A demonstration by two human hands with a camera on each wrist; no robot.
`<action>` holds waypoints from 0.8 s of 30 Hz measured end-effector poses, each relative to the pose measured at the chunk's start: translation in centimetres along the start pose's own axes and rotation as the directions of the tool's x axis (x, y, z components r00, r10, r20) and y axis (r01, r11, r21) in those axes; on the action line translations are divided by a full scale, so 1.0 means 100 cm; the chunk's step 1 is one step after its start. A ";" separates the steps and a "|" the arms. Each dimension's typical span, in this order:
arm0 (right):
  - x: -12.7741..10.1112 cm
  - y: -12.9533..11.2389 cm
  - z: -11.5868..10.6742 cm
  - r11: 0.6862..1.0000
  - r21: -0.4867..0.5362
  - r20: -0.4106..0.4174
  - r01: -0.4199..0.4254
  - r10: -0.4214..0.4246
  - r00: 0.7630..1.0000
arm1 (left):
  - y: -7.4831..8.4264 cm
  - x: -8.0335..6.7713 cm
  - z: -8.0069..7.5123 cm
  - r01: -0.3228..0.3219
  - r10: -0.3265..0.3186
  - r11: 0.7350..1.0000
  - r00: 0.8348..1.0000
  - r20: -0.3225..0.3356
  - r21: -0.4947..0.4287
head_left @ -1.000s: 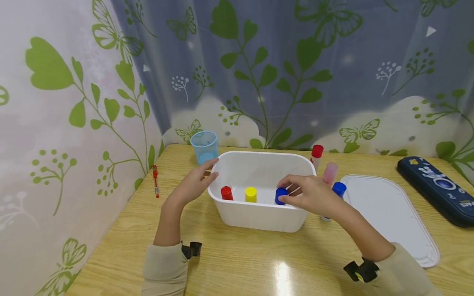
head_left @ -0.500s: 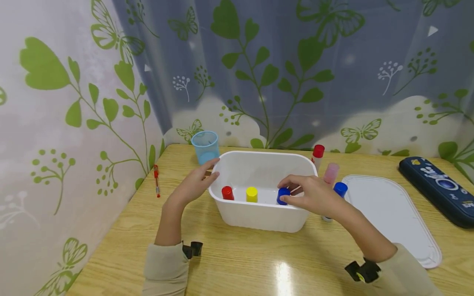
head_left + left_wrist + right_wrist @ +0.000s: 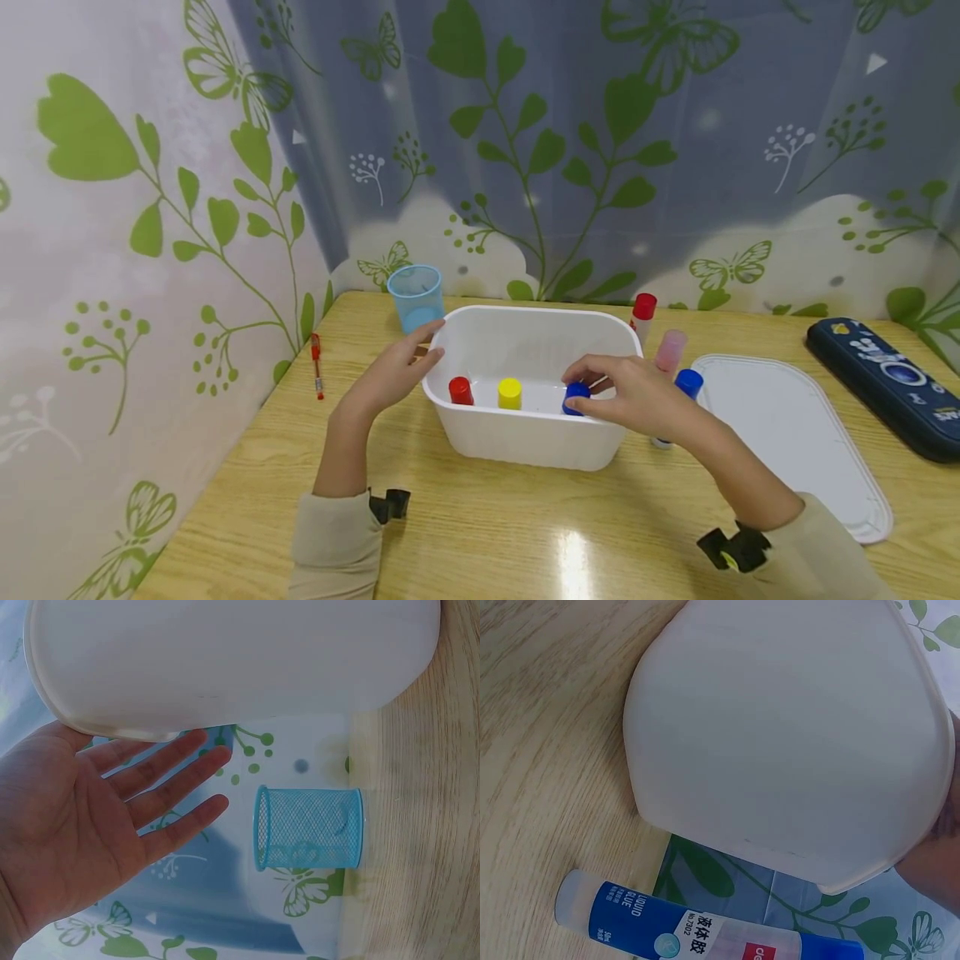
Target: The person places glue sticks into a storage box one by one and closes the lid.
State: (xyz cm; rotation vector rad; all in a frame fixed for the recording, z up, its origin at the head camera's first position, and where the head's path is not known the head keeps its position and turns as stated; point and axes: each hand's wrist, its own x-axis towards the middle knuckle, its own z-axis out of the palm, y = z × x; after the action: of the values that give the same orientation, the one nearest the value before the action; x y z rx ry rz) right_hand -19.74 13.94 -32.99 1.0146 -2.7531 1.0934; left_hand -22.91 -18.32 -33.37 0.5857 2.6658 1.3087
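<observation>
My left hand (image 3: 390, 377) lies flat-fingered against the white plastic tub (image 3: 525, 442) on the worktop; my right hand (image 3: 637, 396) pinches the blue-capped glue bottle (image 3: 575, 397) standing inside. I judge a careless release could topple it onto the yellow-capped bottle (image 3: 509, 392).

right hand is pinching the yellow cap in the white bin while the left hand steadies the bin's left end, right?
Not quite: the right hand pinches the blue cap, not the yellow cap, which stands untouched. The head view shows it. The left hand does rest against the white bin at its left end.
</observation>
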 end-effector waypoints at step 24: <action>-0.071 0.023 -0.055 0.988 -0.039 -0.320 -0.148 0.128 0.939 | -0.003 0.002 0.001 0.029 -0.029 1.000 1.000 0.011 0.001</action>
State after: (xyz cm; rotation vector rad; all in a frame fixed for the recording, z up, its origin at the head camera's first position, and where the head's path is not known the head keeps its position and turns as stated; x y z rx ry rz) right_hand -16.62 22.58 -31.90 0.5833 -2.6061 1.0699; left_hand -23.15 -18.34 -33.68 0.5504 2.6558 1.2923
